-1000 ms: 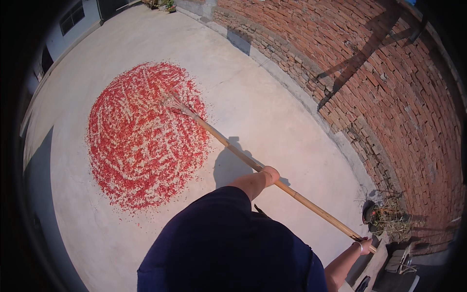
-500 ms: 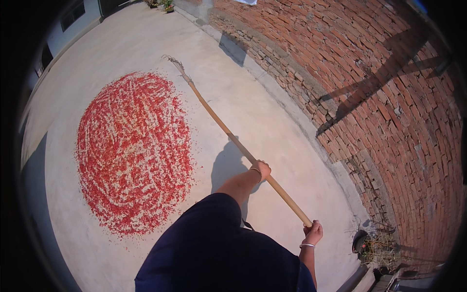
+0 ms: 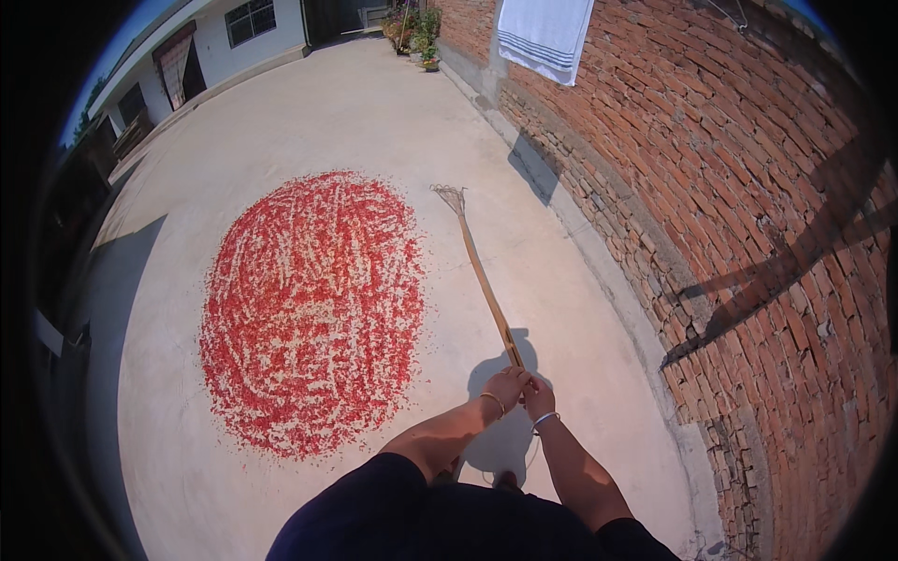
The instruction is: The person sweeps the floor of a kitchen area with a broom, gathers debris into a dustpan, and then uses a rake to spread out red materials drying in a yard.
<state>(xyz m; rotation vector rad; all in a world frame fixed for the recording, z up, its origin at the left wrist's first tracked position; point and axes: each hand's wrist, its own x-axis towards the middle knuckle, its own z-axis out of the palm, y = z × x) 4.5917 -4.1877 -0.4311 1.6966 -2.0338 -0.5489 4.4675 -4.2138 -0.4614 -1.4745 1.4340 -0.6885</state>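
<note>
Both my hands are closed around a long wooden-handled rake (image 3: pixel 488 294) with a small fanned head of thin tines (image 3: pixel 449 195). My left hand (image 3: pixel 506 384), with a gold-coloured bracelet at the wrist, is slightly farther up the handle. My right hand (image 3: pixel 539 398), with a silver-coloured bracelet, grips right beside it near the handle's end. The tines are to the right of a wide oval layer of small red pieces (image 3: pixel 313 318), apart from it. These pieces are too small to name; lighter streaks of floor show between them.
Pale concrete floor (image 3: pixel 561 374) surrounds the red layer. Along the right runs a brick wall (image 3: pixel 673 140) with a white striped towel (image 3: pixel 544 37) hanging on it. Potted plants (image 3: pixel 421 37) stand at the far end, near a white building (image 3: pixel 220 37).
My right hand has come up close to my left one; before, they were well apart on the handle. The rake now points more straight ahead. My view has tilted up toward the yard's far end.
</note>
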